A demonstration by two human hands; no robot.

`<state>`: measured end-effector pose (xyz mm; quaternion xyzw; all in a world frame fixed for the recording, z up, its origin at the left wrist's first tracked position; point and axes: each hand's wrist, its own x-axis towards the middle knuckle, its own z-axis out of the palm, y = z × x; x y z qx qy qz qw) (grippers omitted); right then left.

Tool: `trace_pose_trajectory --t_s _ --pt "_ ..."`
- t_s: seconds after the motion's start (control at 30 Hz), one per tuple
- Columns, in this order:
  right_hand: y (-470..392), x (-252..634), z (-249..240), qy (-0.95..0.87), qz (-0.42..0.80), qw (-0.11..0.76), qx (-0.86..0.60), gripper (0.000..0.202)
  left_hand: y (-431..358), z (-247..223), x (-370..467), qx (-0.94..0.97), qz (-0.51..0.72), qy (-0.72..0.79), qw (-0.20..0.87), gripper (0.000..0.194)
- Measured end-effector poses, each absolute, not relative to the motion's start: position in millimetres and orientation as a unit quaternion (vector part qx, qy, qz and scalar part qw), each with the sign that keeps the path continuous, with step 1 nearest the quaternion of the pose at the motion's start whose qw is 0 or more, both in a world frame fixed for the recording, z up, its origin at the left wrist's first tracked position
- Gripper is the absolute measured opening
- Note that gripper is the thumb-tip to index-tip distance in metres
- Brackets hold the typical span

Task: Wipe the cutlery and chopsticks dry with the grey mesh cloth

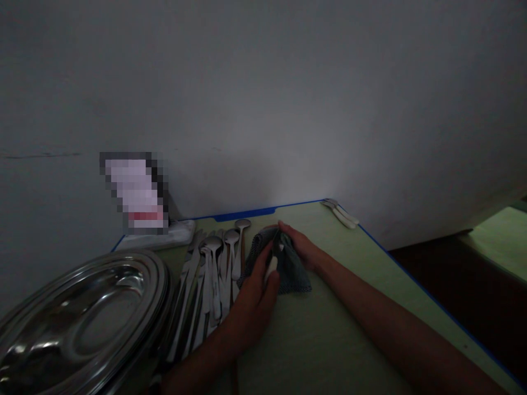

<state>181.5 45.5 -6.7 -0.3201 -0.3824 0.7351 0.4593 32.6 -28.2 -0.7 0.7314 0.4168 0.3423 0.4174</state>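
Near the middle of the green table, my left hand (257, 293) is closed on the pale handle of a utensil (272, 267). The utensil's upper part goes into a dark cloth with a checked edge (293, 274), so its kind is hard to tell. My right hand (297, 241) is closed round the upper part of the cloth, against the utensil. Just left of my hands lies a pile of metal cutlery (214, 274), with spoons, forks and knives side by side.
Stacked oval metal trays (152, 274) fill the left front. Behind them a blurred-out screen (135, 189) stands on a white block (164, 235) by the wall. Pale-handled utensils (341, 214) lie at the table's far right corner. The blue table edge (432, 299) runs down the right.
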Motion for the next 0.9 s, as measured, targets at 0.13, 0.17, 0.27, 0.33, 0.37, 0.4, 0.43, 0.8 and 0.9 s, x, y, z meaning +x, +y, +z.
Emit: trace_pose_trajectory --t_s 0.13,0.17,0.27,0.33,0.37,0.4,0.43,0.8,0.9 --pt "41.4 183.0 -7.1 -0.448 0.733 0.43 -0.278 0.024 -28.3 -0.8 32.5 0.725 0.335 0.423 0.428 0.05" --pt "41.1 183.3 -7.3 -0.447 0.738 0.425 -0.275 0.023 -28.2 -1.3 32.4 0.722 0.336 0.424 0.432 0.05" --pt "41.4 184.0 -7.9 -0.431 0.752 0.415 -0.277 0.023 -27.7 -3.7 32.2 0.724 0.337 0.421 0.43 0.048" --pt "41.5 184.1 -8.2 -0.424 0.754 0.417 -0.279 0.022 -27.3 -5.3 32.1 0.729 0.339 0.419 0.422 0.048" --pt "41.5 184.1 -8.3 -0.422 0.753 0.42 -0.282 0.021 -27.1 -5.9 32.0 0.73 0.34 0.419 0.42 0.048" --pt "41.5 184.0 -8.5 -0.42 0.752 0.421 -0.284 0.02 -27.0 -6.1 32.0 0.729 0.34 0.419 0.421 0.048" --pt "41.5 184.1 -8.8 -0.419 0.752 0.421 -0.286 0.018 -27.0 -6.2 31.9 0.728 0.34 0.419 0.423 0.048" --pt "42.0 183.0 -7.9 -0.372 0.754 0.43 -0.329 0.014 -29.5 -1.5 32.0 0.691 0.351 0.433 0.46 0.05" --pt "40.4 182.4 -5.9 -0.366 0.752 0.431 -0.34 0.013 -29.9 1.1 32.6 0.69 0.36 0.423 0.464 0.049"
